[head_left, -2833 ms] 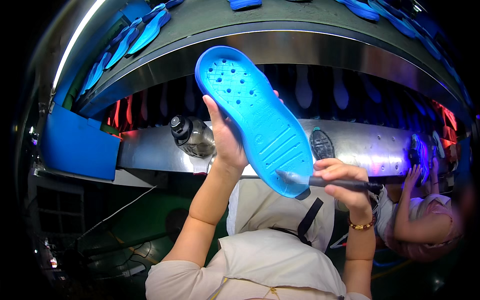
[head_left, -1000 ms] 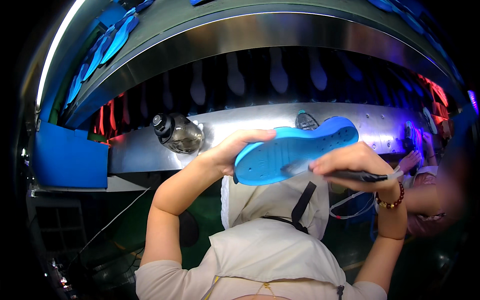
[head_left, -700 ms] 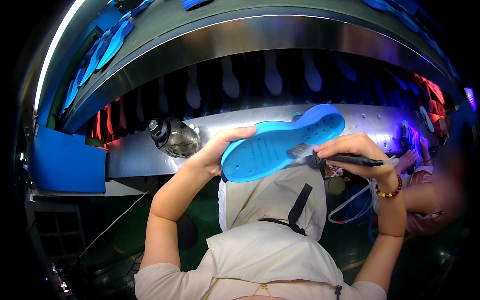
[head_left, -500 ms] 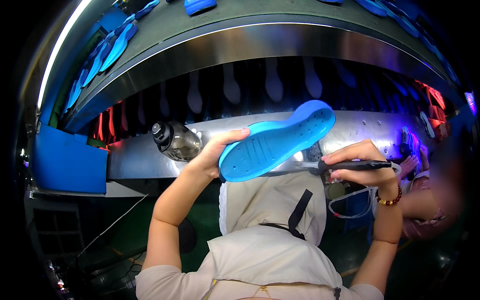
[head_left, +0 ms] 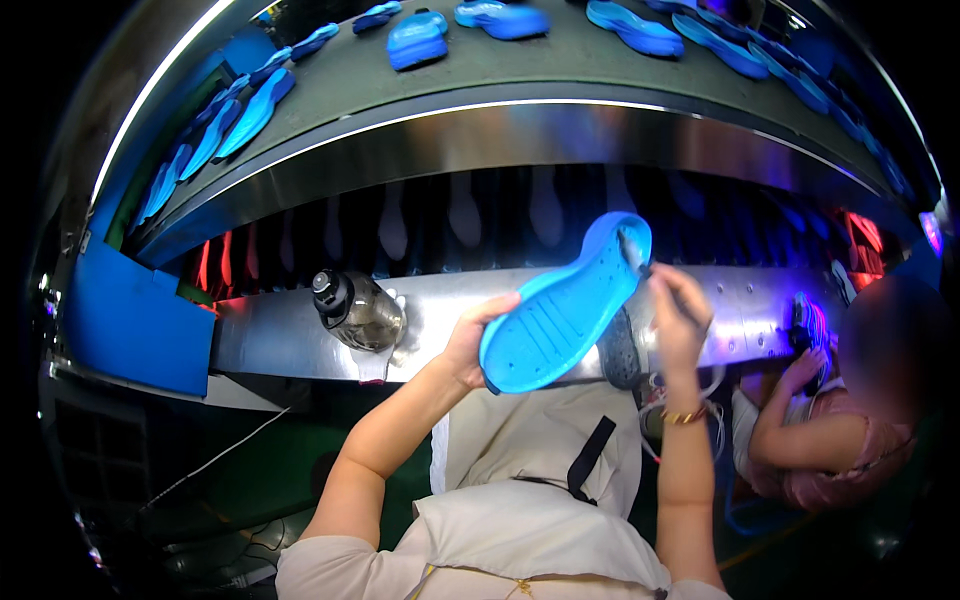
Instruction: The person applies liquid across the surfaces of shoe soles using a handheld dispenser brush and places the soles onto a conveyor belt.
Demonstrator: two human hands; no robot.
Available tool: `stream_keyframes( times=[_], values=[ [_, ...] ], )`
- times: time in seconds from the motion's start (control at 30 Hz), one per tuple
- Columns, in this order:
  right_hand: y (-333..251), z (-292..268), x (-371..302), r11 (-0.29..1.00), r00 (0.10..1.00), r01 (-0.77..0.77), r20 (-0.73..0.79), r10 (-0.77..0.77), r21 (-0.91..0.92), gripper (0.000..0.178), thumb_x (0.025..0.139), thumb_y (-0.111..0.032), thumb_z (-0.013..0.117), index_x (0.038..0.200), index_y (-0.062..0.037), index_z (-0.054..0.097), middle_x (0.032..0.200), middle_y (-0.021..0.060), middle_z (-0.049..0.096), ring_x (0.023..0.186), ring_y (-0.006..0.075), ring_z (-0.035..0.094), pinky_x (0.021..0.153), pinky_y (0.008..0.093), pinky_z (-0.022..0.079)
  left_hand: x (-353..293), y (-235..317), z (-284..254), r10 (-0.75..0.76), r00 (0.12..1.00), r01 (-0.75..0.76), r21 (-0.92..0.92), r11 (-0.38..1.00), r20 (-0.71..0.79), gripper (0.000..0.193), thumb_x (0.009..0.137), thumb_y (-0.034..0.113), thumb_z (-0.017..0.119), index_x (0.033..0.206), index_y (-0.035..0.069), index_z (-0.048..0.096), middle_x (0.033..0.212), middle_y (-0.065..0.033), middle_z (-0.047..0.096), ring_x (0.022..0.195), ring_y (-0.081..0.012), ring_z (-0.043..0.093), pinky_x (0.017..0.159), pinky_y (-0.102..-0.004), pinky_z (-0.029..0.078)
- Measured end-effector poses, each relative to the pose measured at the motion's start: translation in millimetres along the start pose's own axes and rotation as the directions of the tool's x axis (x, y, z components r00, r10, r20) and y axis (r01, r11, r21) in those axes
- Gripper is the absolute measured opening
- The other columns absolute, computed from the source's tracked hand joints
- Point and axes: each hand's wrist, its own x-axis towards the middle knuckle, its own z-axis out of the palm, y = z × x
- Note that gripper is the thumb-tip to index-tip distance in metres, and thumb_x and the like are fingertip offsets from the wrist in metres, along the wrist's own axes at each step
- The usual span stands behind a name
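Observation:
A bright blue shoe sole (head_left: 545, 335) with a raised rim, grooves and small holes is tilted in front of me above the metal bench. My left hand (head_left: 475, 340) grips its left edge, thumb on top and the other fingers hidden beneath. My right hand (head_left: 680, 310), slightly blurred, pinches a dark-handled brush. The pale tip of the brush (head_left: 632, 247) is at the inner wall of the sole's far, narrower end. A thin clear hose hangs below my right hand. Just right of the sole, a dark perforated sole (head_left: 621, 350) lies at the bench's front edge.
A dark-capped bottle (head_left: 360, 312) stands left on the metal bench (head_left: 270, 335). Above, a green conveyor belt (head_left: 345, 75) carries several blue soles (head_left: 635, 28). Dark foot-shaped pieces (head_left: 463, 212) line the recess beneath. Another person (head_left: 815, 430) works at the right.
My right hand has moved up and forward, bringing the brush tip into the sole's far end. The sole has shifted slightly right and nearer. More belt and the dark sole show.

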Motion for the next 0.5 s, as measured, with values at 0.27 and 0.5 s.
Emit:
stream_keyframes(
  times=[0.27, 0.5],
  values=[
    [-55, -49, -15, 0.864, 0.864, -0.271, 0.504, 0.023, 0.425, 0.019, 0.073, 0.0, 0.062, 0.091, 0.0057, 0.061, 0.09, 0.0191, 0.063, 0.051, 0.0108, 0.056, 0.046, 0.0196, 0.045, -26, 59, 3, 0.407, 0.913, -0.398, 0.292, 0.87, 0.032, 0.058, 0.082, 0.034, 0.044, 0.124, -0.005, 0.039, 0.118, -0.0244, 0.048, 0.1, -0.0368, 0.055, 0.085, -0.0538, 0.044],
    [2, -38, 50, 0.923, 0.866, 0.33, 0.453, -0.212, -0.198, 0.034, 0.083, -0.024, 0.056, 0.107, 0.0002, 0.058, 0.125, 0.019, 0.047, 0.117, 0.0304, 0.042, 0.098, 0.0382, 0.031, -25, 201, 50, 0.707, 0.581, -0.733, -0.118, 0.67, 0.404, 0.064, 0.088, 0.046, 0.023, 0.135, 0.003, 0.022, 0.136, -0.0212, 0.029, 0.123, -0.043, 0.029, 0.097, -0.0624, 0.025]
  ],
)
